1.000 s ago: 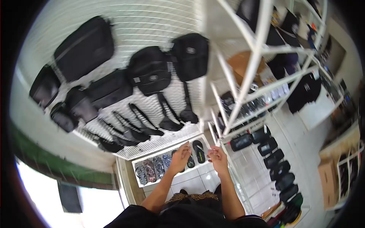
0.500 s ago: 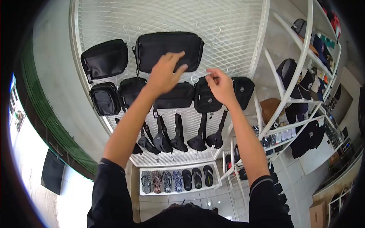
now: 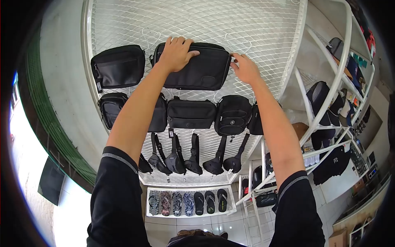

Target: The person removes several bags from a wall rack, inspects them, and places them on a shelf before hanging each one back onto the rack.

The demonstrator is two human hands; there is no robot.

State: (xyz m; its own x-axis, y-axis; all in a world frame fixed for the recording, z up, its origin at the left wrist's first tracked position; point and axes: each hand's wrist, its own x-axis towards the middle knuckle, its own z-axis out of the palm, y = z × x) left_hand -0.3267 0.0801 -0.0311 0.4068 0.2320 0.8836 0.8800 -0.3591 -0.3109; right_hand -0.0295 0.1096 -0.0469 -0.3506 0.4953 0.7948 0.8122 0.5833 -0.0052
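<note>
A large black rectangular bag [image 3: 197,70] hangs on the white mesh panel in the upper row. Over its top edge lie the fingers of my left hand [image 3: 177,53], with the thumb across the front, so this hand is closed on the bag. At the bag's upper right corner, my right hand [image 3: 246,68] pinches with thumb and forefinger; the exact part held is too small to make out. Beside the left hand hangs another black bag [image 3: 118,66]. Below are a flat black bag [image 3: 191,115] and a taller black bag [image 3: 233,115].
White wire hooks [image 3: 236,45] hang on the mesh panel [image 3: 263,24]. Several black sling bags [image 3: 193,158] hang lower down. A white tray [image 3: 226,212] near the floor holds several flip-flops. A white pipe rack [image 3: 325,107] with caps stands at the right.
My left hand has moved up onto the large bag's top edge and closed there. My right hand has risen to its upper right corner. The view has shifted slightly.
</note>
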